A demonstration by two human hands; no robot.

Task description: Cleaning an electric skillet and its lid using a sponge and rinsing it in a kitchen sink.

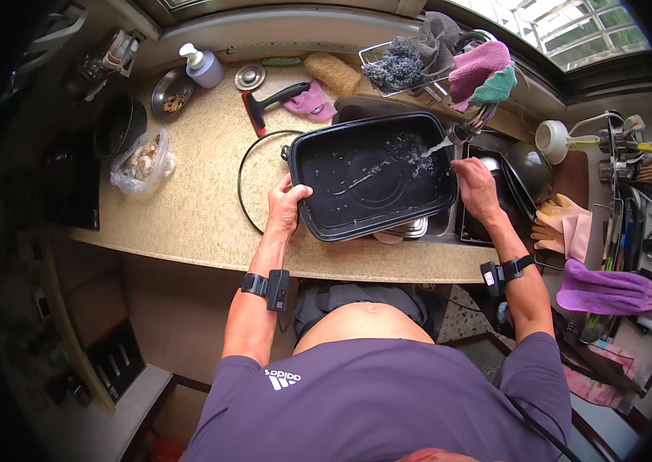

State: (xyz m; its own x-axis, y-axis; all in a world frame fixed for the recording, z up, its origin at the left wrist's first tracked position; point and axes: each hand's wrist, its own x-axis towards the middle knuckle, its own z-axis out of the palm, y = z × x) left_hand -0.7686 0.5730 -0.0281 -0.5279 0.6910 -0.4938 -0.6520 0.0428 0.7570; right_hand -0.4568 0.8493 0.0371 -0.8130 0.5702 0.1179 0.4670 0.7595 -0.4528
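Observation:
A black rectangular plastic basin [360, 190] is tilted over the sink, and water from the faucet [464, 131] runs into its right end. My left hand [286, 205] grips the basin's left rim, thumb on top and fingers underneath. At the right end, my right hand [478, 187] has its fingers curled close to the rim; whether they grip it is hard to tell. Beneath the basin, stacked metal containers [415, 228] show partly at the sink's front edge. A black cord loops on the counter [199, 225] beside my left hand.
A black-and-red squeegee-like tool [271, 104], pink cloth [311, 103], loofah [333, 74] and pump bottle [204, 66] lie or stand behind. Food in a plastic bag [144, 161] is at left. Right are a black tray [479, 225], rubber gloves [565, 225] and a purple towel [612, 289].

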